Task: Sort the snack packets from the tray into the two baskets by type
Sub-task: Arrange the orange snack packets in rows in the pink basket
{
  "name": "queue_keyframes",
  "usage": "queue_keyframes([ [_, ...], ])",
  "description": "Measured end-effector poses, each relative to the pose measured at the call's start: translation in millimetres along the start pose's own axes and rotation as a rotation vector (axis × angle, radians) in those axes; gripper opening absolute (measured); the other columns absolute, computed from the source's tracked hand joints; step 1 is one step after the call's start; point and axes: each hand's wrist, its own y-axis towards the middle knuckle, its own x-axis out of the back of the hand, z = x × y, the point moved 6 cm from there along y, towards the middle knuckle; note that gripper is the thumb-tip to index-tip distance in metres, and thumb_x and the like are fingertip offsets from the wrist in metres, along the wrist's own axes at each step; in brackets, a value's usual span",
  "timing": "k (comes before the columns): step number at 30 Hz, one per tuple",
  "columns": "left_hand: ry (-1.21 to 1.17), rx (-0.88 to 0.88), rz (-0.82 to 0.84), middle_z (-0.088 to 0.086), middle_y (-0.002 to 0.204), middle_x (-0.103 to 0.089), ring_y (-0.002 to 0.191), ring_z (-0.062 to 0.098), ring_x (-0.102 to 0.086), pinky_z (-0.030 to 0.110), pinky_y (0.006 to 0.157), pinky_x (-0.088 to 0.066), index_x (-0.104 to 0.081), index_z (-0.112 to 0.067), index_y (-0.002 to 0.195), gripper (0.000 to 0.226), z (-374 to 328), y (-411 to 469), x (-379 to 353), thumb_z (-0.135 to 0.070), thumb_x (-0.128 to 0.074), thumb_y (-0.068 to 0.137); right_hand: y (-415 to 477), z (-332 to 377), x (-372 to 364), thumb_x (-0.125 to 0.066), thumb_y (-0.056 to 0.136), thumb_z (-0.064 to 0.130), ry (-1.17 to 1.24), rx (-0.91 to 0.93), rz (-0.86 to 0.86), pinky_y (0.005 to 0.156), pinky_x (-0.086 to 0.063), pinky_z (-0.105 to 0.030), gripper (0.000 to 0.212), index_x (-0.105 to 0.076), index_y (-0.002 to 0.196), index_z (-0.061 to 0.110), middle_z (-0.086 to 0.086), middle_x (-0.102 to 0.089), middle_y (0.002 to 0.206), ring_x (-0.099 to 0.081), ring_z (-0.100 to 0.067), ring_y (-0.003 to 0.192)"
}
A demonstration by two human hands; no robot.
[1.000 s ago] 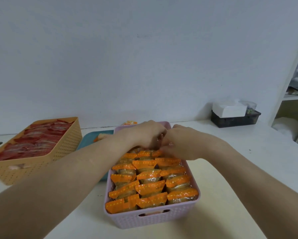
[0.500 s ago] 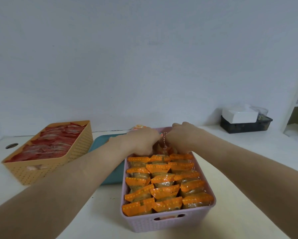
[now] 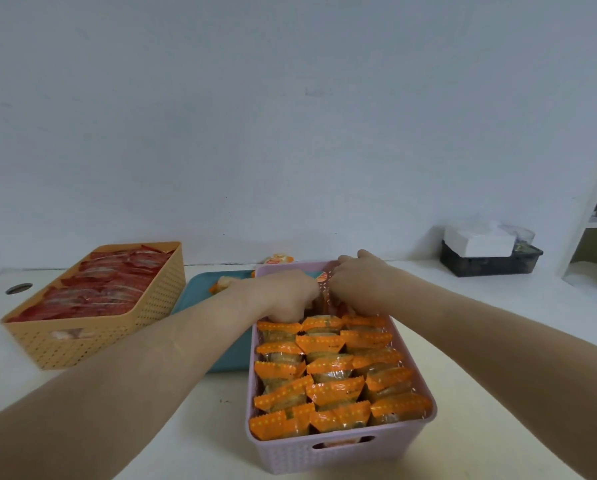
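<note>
A lilac basket [image 3: 342, 452] in front of me holds several rows of orange snack packets [image 3: 335, 389]. My left hand [image 3: 283, 297] and my right hand [image 3: 363, 284] meet at the basket's far end, fingers curled down on an orange packet [image 3: 323, 278] between them. A yellow basket [image 3: 93, 337] at the left is filled with red packets [image 3: 96, 289]. Behind the lilac basket lies the teal tray [image 3: 200, 292], with one orange packet [image 3: 222, 283] on it. Another orange packet [image 3: 279, 259] shows past the tray's far edge.
A black box [image 3: 487, 263] with a white carton on it stands at the back right, next to a white shelf unit [image 3: 594, 216]. A round cable hole [image 3: 19, 288] sits in the white tabletop at the far left. The wall runs close behind.
Both hands have stayed together at the lilac basket's far end, pressing lower among the packets. The view has shifted, so the baskets appear further right in the frame.
</note>
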Motion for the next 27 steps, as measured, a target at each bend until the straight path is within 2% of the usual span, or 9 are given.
queue_keyframes([
  [2, -0.009, -0.017, -0.059, 0.000, 0.079, -0.063, 0.077, 0.019, -0.061, 0.034, 0.068, -0.054, -0.066, -0.013, 0.095, 0.011, -2, -3, 6, -0.010, -0.059, 0.088, -2, -1, -1, -0.056, 0.094, 0.023, -0.015, 0.019, -0.035, 0.090, -0.036, -0.035, 0.024, -0.064, 0.116, 0.019, -0.001, -0.059, 0.126, -0.044, -0.022, 0.123],
  [5, -0.014, -0.042, -0.126, -0.007, 0.070, -0.052, 0.074, 0.015, -0.053, 0.028, 0.059, -0.041, -0.061, -0.016, 0.094, 0.009, -4, -9, 15, -0.018, -0.064, 0.086, -1, 0, -3, -0.055, 0.094, 0.022, -0.040, 0.051, -0.095, 0.089, -0.039, -0.034, 0.024, -0.064, 0.116, 0.020, 0.000, -0.059, 0.126, -0.044, -0.021, 0.123],
  [9, -0.045, -0.025, -0.234, -0.006, 0.081, -0.054, 0.075, 0.013, -0.048, 0.028, 0.054, -0.032, -0.057, -0.022, 0.088, 0.016, 5, -14, 20, -0.033, -0.069, 0.083, 4, -5, -3, -0.058, 0.093, 0.021, -0.048, 0.061, -0.109, 0.079, -0.041, -0.031, 0.019, -0.065, 0.111, 0.019, 0.000, -0.064, 0.116, -0.051, -0.021, 0.114],
  [12, -0.096, -0.012, -0.281, -0.006, 0.084, -0.057, 0.078, 0.014, -0.051, 0.028, 0.058, -0.036, -0.058, -0.022, 0.087, 0.017, 11, -15, 20, -0.035, -0.069, 0.084, 4, -11, 1, -0.059, 0.092, 0.017, -0.090, 0.054, -0.112, 0.072, -0.038, -0.030, 0.014, -0.063, 0.106, 0.019, -0.001, -0.065, 0.106, -0.055, -0.020, 0.105],
  [15, -0.147, 0.033, -0.329, -0.007, 0.083, -0.060, 0.078, 0.015, -0.055, 0.031, 0.062, -0.042, -0.057, -0.023, 0.090, 0.018, 17, -17, 20, -0.034, -0.069, 0.083, 4, -14, 3, -0.060, 0.092, 0.019, -0.086, 0.039, -0.098, 0.077, -0.036, -0.031, 0.018, -0.059, 0.109, 0.022, 0.001, -0.064, 0.104, -0.055, -0.019, 0.104],
  [19, -0.191, 0.064, -0.398, -0.003, 0.089, -0.063, 0.078, 0.017, -0.056, 0.032, 0.062, -0.043, -0.044, -0.033, 0.120, 0.045, 21, -24, 25, -0.032, -0.064, 0.081, 4, -16, -6, -0.065, 0.089, 0.026, 0.061, -0.016, 0.054, 0.083, -0.030, -0.035, 0.024, -0.052, 0.109, 0.026, 0.006, -0.057, 0.095, -0.050, -0.017, 0.094],
  [21, -0.202, 0.060, -0.411, -0.002, 0.097, -0.063, 0.081, 0.017, -0.055, 0.030, 0.064, -0.041, -0.042, -0.035, 0.128, 0.048, 22, -28, 28, -0.031, -0.061, 0.083, 5, -12, -7, -0.065, 0.089, 0.025, 0.053, -0.028, 0.043, 0.087, -0.030, -0.037, 0.027, -0.054, 0.115, 0.026, 0.005, -0.059, 0.099, -0.051, -0.016, 0.096],
  [24, -0.188, 0.068, -0.365, -0.004, 0.103, -0.065, 0.085, 0.016, -0.055, 0.031, 0.068, -0.045, -0.052, -0.036, 0.123, 0.043, 21, -33, 34, -0.031, -0.061, 0.081, 5, -5, -5, -0.059, 0.093, 0.025, -0.019, 0.012, -0.019, 0.091, -0.032, -0.037, 0.025, -0.060, 0.118, 0.022, 0.000, -0.064, 0.112, -0.054, -0.021, 0.110],
  [27, -0.077, 0.069, -0.260, -0.006, 0.105, -0.065, 0.090, 0.016, -0.056, 0.033, 0.074, -0.049, -0.061, -0.032, 0.117, 0.041, 21, -38, 35, -0.027, -0.066, 0.076, 5, -4, -6, -0.052, 0.097, 0.025, -0.006, 0.009, -0.012, 0.094, -0.033, -0.037, 0.021, -0.061, 0.115, 0.020, 0.000, -0.065, 0.112, -0.054, -0.021, 0.111],
])
